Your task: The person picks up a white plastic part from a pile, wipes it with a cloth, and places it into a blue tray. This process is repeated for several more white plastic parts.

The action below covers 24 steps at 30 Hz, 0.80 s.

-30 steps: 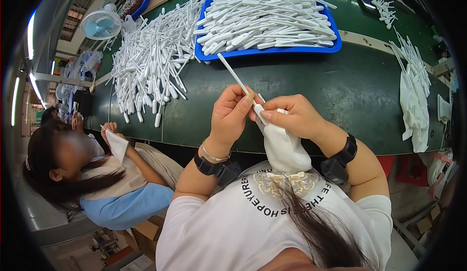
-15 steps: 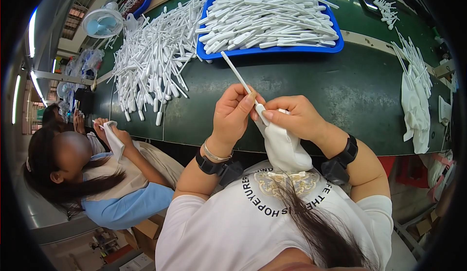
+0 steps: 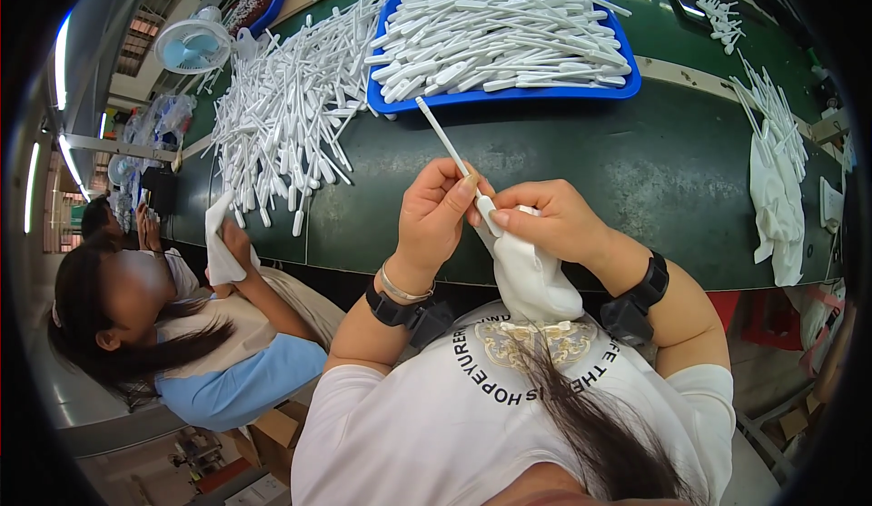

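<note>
Holding stick (image 3: 439, 132) clamped in left grip (image 3: 440, 208) and, together with cloth (image 3: 529, 274), in right grip (image 3: 556, 220), above counter (image 3: 654, 179) close to its near edge, seemingly wiping, next probably needing to turn stick steadily.

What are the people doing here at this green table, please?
The person's left hand pinches a white stick by its shaft, and the right hand holds a cloth, its thumb by the stick's wide end. Ahead, on the table, a blue tray is heaped with sticks, with a loose pile left of it. At the far right, more sticks lie at another cloth. On the left, a co-worker's hand holds a white cloth too.
</note>
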Motion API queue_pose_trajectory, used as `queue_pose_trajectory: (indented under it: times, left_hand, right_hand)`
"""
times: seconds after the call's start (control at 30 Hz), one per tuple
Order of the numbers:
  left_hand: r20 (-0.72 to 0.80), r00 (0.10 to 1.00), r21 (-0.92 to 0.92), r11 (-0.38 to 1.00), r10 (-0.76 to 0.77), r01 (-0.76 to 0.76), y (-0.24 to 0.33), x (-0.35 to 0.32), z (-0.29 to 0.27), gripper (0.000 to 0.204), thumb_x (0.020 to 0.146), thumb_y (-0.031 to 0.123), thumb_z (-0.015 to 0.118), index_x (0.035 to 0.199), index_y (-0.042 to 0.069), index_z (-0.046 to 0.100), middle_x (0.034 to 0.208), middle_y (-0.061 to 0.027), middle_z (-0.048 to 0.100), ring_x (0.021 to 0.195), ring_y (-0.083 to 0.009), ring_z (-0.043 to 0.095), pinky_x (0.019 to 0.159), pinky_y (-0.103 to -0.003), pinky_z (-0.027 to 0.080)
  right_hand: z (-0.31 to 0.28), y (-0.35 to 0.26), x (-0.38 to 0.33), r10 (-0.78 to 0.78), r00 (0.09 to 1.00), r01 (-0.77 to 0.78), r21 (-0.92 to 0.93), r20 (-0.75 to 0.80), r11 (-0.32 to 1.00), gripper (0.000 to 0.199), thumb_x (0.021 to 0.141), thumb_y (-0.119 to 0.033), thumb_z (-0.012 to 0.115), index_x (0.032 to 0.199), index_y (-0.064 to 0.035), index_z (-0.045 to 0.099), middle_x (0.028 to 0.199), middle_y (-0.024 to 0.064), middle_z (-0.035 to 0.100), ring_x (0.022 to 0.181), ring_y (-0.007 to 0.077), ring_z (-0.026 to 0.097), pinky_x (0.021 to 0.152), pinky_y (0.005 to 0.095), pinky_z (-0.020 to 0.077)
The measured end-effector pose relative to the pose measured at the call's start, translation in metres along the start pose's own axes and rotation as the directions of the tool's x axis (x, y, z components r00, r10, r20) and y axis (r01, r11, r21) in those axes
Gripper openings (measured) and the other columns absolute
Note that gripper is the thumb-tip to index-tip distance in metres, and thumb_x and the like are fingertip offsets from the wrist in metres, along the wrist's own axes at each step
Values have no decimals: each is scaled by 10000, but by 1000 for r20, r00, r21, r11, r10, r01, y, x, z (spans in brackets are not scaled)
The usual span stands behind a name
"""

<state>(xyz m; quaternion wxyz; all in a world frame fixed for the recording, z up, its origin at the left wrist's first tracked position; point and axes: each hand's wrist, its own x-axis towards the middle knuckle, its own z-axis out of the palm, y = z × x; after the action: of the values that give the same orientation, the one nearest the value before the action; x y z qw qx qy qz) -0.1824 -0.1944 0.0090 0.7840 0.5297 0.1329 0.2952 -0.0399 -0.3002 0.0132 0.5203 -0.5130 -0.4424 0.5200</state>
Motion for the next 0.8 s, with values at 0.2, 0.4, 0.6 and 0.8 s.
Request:
queue_pose_trajectory:
  times: [0.2, 0.4, 0.6, 0.8]
  left_hand:
    - [2, 1000, 40, 999, 6, -6, 2, -2, 1, 118, 880, 84, 450, 956, -3, 474, 842, -124, 575, 584, -77, 486, 560, -176, 410]
    - [-6, 1000, 39, 999, 2, -2, 1, -1, 1, 120, 877, 82, 455, 956, -6, 475, 840, -122, 576, 586, -79, 488, 560, -179, 412]
    - [-11, 1000, 63, 998, 5, -4, 3, -1, 2, 123, 875, 80, 459, 957, -10, 476, 839, -120, 577, 587, -79, 487, 557, -179, 410]
    - [9, 1000, 105, 994, 7, -8, 4, -1, 2, 111, 872, 87, 476, 931, -5, 488, 824, -94, 586, 604, -70, 486, 565, -184, 412]
  right_hand:
    - [1, -3, 0, 24, 1000, -24, 8, -1, 1000, 189, 805, -156, 578, 887, 7, 622, 775, 21, 593, 703, 60, 510, 623, 213, 416]
    - [1, 0, 0, 15, 1000, -15, 6, -8, 1000, 185, 802, -156, 576, 874, 9, 621, 765, 21, 591, 693, 60, 508, 615, 215, 414]
    - [1, -2, -1, 29, 999, -29, 0, -24, 1000, 173, 794, -150, 577, 856, 5, 622, 748, 17, 589, 679, 61, 506, 606, 214, 411]
    - [2, -3, -1, 33, 999, -33, -20, -19, 999, 168, 784, -145, 575, 848, 2, 625, 736, 13, 588, 669, 60, 503, 598, 212, 408]
